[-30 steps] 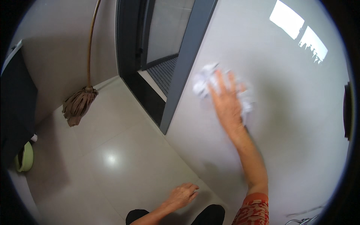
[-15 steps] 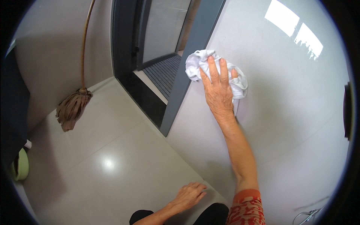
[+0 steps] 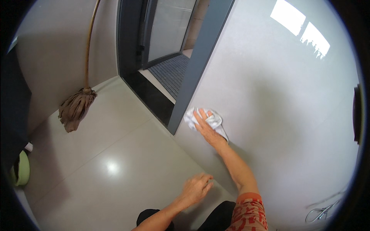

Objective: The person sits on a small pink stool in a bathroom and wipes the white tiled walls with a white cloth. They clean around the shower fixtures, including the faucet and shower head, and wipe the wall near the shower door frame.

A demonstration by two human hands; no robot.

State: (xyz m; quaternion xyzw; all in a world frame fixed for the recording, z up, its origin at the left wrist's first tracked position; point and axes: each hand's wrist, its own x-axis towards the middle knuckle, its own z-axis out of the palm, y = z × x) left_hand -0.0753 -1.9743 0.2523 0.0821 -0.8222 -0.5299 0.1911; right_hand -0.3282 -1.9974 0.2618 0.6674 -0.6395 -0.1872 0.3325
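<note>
My right hand point(image 3: 208, 132) presses a crumpled white cloth point(image 3: 215, 120) flat against the glossy pale wall point(image 3: 262, 115), low down beside the grey door frame point(image 3: 204, 57). Its fingers lie spread over the cloth, with folds bunching out around them. Lower in the view, my left hand point(image 3: 195, 188) hovers over my dark-clad knees, near the foot of the wall. Nothing shows in it; the fingers are loosely bent and slightly apart.
A brown-stranded mop point(image 3: 78, 107) leans in the far left corner. The doorway has a black sill point(image 3: 148, 90), a ridged grey mat point(image 3: 169, 73) and a frosted door panel point(image 3: 171, 29). At the left edge sits a light green container point(image 3: 24, 169); a thin metal object point(image 3: 322, 212) appears lower right.
My right hand has slid the cloth down the wall, along the door frame, toward the floor. My left hand has shifted slightly up and left.
</note>
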